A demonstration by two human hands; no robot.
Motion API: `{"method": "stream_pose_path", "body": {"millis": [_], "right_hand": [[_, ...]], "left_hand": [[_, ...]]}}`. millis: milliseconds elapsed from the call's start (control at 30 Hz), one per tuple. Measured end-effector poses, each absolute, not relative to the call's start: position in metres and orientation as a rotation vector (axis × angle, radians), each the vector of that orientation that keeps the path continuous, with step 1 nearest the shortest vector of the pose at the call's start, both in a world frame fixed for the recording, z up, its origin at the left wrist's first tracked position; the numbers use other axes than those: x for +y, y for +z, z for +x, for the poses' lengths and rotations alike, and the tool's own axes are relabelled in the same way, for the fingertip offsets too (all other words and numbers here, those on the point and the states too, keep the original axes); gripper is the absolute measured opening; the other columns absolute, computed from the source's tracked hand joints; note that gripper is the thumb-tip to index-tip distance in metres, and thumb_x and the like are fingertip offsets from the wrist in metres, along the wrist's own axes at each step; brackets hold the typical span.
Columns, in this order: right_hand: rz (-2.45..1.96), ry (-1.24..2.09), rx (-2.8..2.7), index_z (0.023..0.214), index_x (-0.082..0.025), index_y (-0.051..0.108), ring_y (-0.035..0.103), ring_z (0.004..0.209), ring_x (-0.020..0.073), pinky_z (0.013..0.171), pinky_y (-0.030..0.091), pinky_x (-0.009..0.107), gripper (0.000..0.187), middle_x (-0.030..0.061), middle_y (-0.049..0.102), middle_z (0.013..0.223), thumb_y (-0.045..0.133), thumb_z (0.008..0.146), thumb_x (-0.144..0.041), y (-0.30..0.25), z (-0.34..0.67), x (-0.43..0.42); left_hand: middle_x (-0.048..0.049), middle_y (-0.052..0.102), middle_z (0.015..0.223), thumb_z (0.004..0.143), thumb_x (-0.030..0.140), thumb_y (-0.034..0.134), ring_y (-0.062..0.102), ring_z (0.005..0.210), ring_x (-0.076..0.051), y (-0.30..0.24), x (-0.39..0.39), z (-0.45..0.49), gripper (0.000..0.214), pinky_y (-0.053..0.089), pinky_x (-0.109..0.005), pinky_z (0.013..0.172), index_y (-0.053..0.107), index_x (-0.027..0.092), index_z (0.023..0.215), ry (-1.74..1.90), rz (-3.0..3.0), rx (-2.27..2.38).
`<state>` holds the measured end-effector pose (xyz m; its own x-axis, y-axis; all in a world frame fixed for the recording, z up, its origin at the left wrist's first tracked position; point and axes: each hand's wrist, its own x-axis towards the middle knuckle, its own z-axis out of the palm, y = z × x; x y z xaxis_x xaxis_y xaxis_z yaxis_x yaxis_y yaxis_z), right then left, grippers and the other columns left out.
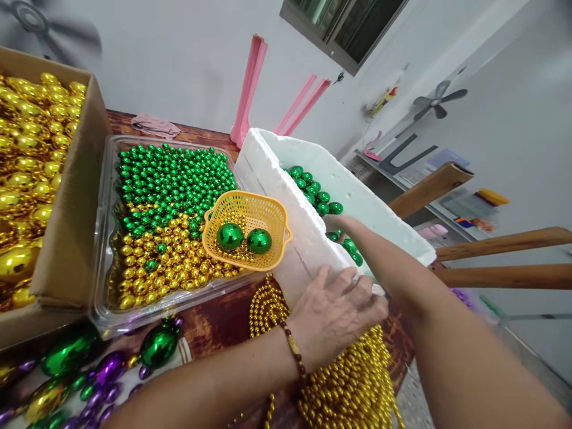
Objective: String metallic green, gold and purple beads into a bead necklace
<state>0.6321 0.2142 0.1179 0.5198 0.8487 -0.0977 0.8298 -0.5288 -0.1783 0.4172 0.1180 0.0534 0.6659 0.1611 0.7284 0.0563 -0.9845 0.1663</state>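
My left hand (337, 313) grips the near rim of a white foam box (286, 205), its fingers bent over the edge. Inside that box, large shiny green beads (319, 193) lie along the bottom. My right hand (343, 225) reaches down into the box among the green beads; the box wall hides its fingers. A yellow plastic basket (279, 223) holds two large green beads (244, 238) and small gold beads. It sits over the edge of a clear tray (105, 238), against the foam box. Small green beads (174, 179) and gold beads (174, 256) fill the tray.
A cardboard box (74, 238) full of gold beads stands at left. Gold bead strings (348, 381) hang below my left hand. Mixed purple, green and gold strands (100, 381) lie at lower left. Pink stool legs (248, 89) rise behind; wooden legs (500, 277) stick out at right.
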Motion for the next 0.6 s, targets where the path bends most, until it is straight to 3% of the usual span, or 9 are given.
{"method": "stream_pose_path", "body": {"millis": [100, 200, 300, 367, 467, 533, 600], "right_hand": [[-2.592, 0.401, -1.43, 0.111, -0.012, 0.071, 0.064, 0.087, 0.0205, 0.062, 0.062, 0.029, 0.033, 0.0129, 0.068, 0.106, 0.068, 0.081, -0.024, 0.157, 0.634, 0.22], [-2.153, 0.427, -1.661, 0.133, -0.021, 0.063, 0.065, 0.103, 0.0246, 0.075, 0.065, 0.039, 0.049, 0.0123, 0.056, 0.135, 0.067, 0.086, -0.033, 0.196, 0.611, 0.219], [-1.835, 0.47, -2.18, 0.125, -0.032, 0.07, 0.053, 0.13, 0.0318, 0.105, 0.051, 0.052, 0.045, 0.0046, 0.047, 0.149, 0.077, 0.081, -0.031, 0.209, 0.565, 0.221], [-1.765, 0.518, -2.455, 0.122, -0.034, 0.072, 0.043, 0.14, 0.0327, 0.115, 0.039, 0.054, 0.045, 0.0023, 0.044, 0.153, 0.08, 0.078, -0.023, 0.202, 0.533, 0.226], [-1.828, 0.656, -2.567, 0.121, -0.032, 0.073, 0.044, 0.14, 0.0323, 0.113, 0.042, 0.05, 0.045, 0.0029, 0.039, 0.158, 0.081, 0.077, -0.02, 0.189, 0.503, 0.233], [-1.885, 0.764, -2.489, 0.115, -0.029, 0.076, 0.052, 0.134, 0.0322, 0.102, 0.053, 0.045, 0.038, 0.0045, 0.036, 0.161, 0.082, 0.078, -0.024, 0.189, 0.501, 0.235], [-1.902, 0.741, -2.307, 0.111, -0.025, 0.077, 0.061, 0.121, 0.0288, 0.084, 0.061, 0.035, 0.027, 0.0078, 0.045, 0.156, 0.076, 0.084, -0.03, 0.195, 0.513, 0.235]], "left_hand": [[-0.0112, 0.051, 0.137, 0.101, 0.02, 0.041, 0.043, 0.128, -0.026, 0.052, 0.116, 0.418, 0.032, 0.041, -0.046, 0.105, 0.056, 0.018, 0.129, 1.199, 2.744, 0.198], [-0.0113, 0.051, 0.137, 0.101, 0.02, 0.04, 0.042, 0.129, -0.027, 0.052, 0.115, 0.418, 0.031, 0.04, -0.046, 0.105, 0.055, 0.018, 0.128, 1.204, 2.742, 0.203], [-0.012, 0.052, 0.136, 0.102, 0.021, 0.039, 0.043, 0.128, -0.027, 0.056, 0.115, 0.416, 0.031, 0.041, -0.046, 0.103, 0.055, 0.017, 0.128, 1.179, 2.764, 0.204], [-0.0124, 0.053, 0.135, 0.101, 0.019, 0.04, 0.045, 0.126, -0.027, 0.06, 0.116, 0.414, 0.031, 0.042, -0.045, 0.102, 0.054, 0.016, 0.128, 1.138, 2.783, 0.204], [-0.0123, 0.054, 0.133, 0.1, 0.018, 0.04, 0.046, 0.125, -0.027, 0.064, 0.116, 0.412, 0.032, 0.042, -0.045, 0.102, 0.053, 0.014, 0.129, 1.087, 2.802, 0.184], [-0.0125, 0.053, 0.134, 0.1, 0.02, 0.041, 0.046, 0.125, -0.028, 0.064, 0.116, 0.412, 0.033, 0.042, -0.045, 0.103, 0.053, 0.014, 0.13, 1.068, 2.809, 0.179], [-0.0131, 0.052, 0.137, 0.099, 0.02, 0.043, 0.044, 0.127, -0.028, 0.062, 0.116, 0.414, 0.035, 0.041, -0.046, 0.104, 0.051, 0.015, 0.132, 1.061, 2.808, 0.185]]}}
